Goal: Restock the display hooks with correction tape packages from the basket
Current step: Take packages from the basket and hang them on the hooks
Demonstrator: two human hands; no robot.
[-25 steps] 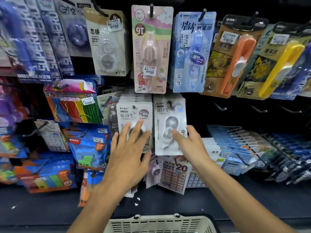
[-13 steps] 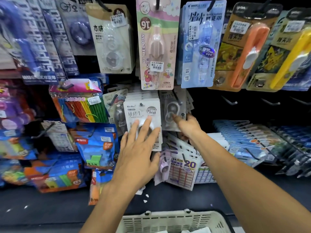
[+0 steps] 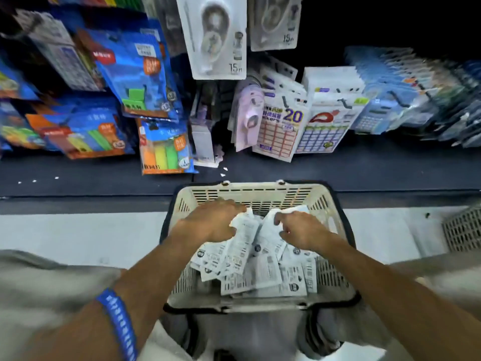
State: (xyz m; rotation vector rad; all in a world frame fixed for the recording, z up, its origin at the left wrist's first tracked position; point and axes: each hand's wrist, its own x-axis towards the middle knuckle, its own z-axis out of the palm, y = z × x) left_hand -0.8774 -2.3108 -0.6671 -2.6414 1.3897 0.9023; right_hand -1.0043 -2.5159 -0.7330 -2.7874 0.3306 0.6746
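A cream plastic basket (image 3: 260,195) sits low in front of me, holding several white correction tape packages (image 3: 263,272) lying face down. My left hand (image 3: 210,220) is inside the basket, its fingers closed on the top edge of one white package (image 3: 244,230). My right hand (image 3: 299,230) is beside it, pinching another white package (image 3: 270,230) that stands tilted up. Two stacks of the same kind of correction tape packages hang on hooks above, one at the left (image 3: 213,37) and one at the right (image 3: 276,22).
A dark shelf (image 3: 364,168) runs behind the basket. Blue packs of sticky tabs (image 3: 140,74) hang at the left. Sticker sheets (image 3: 281,126) and calculators (image 3: 372,118) hang at the right. A second grey basket (image 3: 463,230) shows at the right edge.
Both hands have left the hanging packages and dropped into the basket. My view has tilted down from the hooks to the basket. Each hand now grips a package.
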